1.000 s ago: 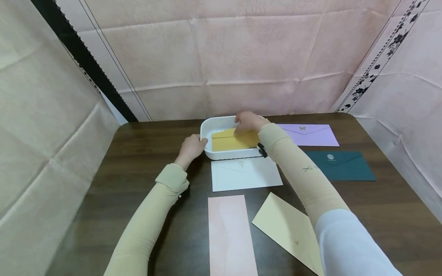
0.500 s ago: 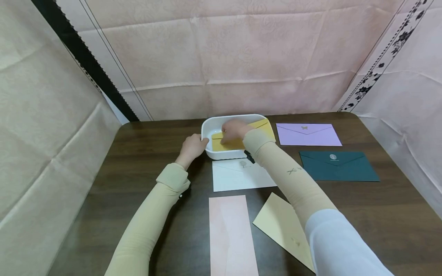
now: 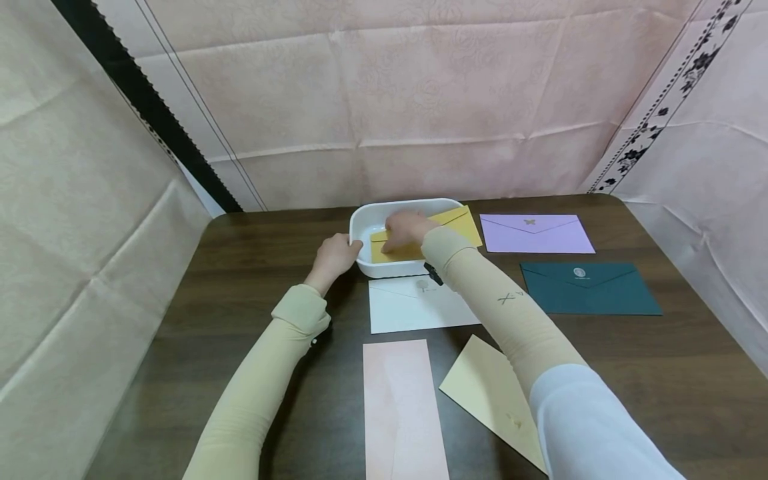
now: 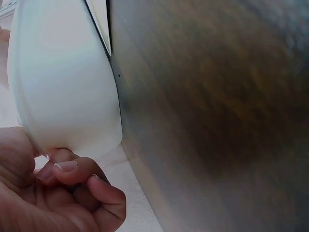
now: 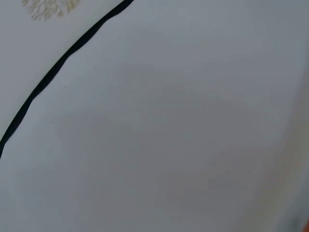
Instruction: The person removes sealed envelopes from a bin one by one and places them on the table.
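Note:
A white plastic tray (image 3: 391, 269) stands near the table's back edge. At its left end, my left hand (image 3: 333, 259) grips the rim; the left wrist view shows the thumb (image 4: 17, 145) and curled fingers (image 4: 79, 171) there. Inside the tray lies a yellow envelope (image 3: 459, 223), its right end raised and reaching over the right rim. My right hand (image 3: 408, 230) presses on the envelope's left part with its fingers pointing down. The right wrist view shows mostly the tray's white side (image 5: 159, 125), without the hand.
A white envelope (image 3: 414, 307) lies just in front of the tray. Purple (image 3: 528, 237) and dark teal (image 3: 591, 287) envelopes lie to the right. Pink (image 3: 399, 407) and cream (image 3: 489, 393) ones are nearer. A hanging cloth (image 3: 420, 113) rises behind the table.
My right hand has moved left and down from the tray's right end onto the yellow envelope, whose raised right end now shows. My left hand keeps its grip on the rim.

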A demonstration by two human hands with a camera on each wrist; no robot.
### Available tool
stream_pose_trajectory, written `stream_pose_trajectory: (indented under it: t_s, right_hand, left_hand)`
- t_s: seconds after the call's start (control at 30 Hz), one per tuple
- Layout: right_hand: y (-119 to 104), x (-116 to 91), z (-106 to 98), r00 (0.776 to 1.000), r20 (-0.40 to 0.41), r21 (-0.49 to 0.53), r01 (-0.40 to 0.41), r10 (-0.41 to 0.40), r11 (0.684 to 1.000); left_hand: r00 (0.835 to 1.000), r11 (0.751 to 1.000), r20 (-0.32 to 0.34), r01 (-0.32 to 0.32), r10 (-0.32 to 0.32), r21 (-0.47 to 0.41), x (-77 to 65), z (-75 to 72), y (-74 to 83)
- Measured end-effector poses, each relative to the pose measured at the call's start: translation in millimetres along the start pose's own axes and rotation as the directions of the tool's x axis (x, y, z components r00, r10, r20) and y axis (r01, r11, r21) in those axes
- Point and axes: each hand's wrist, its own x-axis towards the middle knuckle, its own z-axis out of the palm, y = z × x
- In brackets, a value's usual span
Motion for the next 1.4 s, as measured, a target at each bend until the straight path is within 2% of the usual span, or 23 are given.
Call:
stream_pose_trajectory:
  t_s: [0.43, 0.73, 1.4]
  right_hand:
    - [23, -6, -4, 0.999, -0.037, -0.021, -0.038, 0.037, 0.999]
    - [35, -22, -13, 0.997, -0.027, 0.049, -0.065, 0.066, 0.997]
    - [42, -32, -18, 0.995, -0.007, 0.088, -0.094, 0.095, 0.992]
  left_hand:
    - [1.0, 1.0, -0.001, -0.002, 0.002, -0.009, 0.1, 0.2, 1.1]
    - [1.0, 1.0, -0.002, -0.005, 0.005, -0.006, 0.4, 0.7, 1.0]
    - [1.0, 1.0, 0.001, 0.007, -0.007, -0.017, -3.3, 1.4, 1.7]
